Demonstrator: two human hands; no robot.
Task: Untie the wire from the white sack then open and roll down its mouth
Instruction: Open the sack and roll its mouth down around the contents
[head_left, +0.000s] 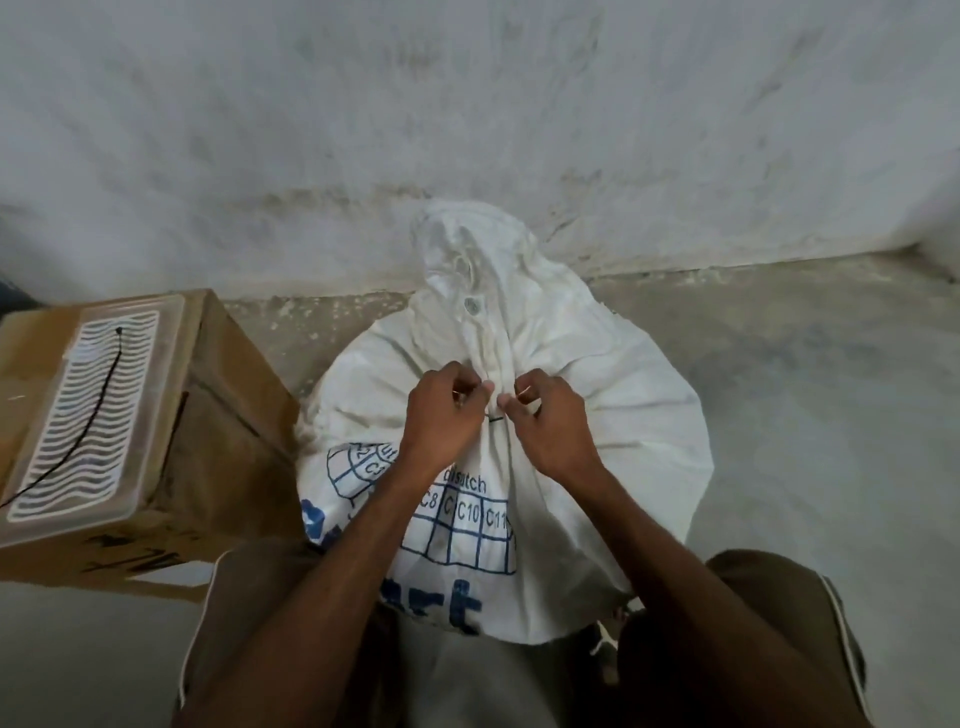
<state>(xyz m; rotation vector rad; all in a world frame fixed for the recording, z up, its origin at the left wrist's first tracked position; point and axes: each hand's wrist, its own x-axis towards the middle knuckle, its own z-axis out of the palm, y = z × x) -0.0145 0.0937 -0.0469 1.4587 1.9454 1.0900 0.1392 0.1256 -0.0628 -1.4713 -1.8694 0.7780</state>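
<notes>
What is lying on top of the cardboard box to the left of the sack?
On the cardboard box lies a clear plastic lid with a white wavy pattern, and a black cord runs across it. The box top beneath the lid is covered; its contents cannot be seen.

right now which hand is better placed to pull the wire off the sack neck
Left hand, narrowly: its fingertips pinch right at the tied neck of the white sack, just above the dark wire. The right hand pinches beside it.

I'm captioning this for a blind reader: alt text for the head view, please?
Both hands, left hand and right hand, pinch at the wire on the gathered neck of a white sack. A cardboard box stands left.
</notes>
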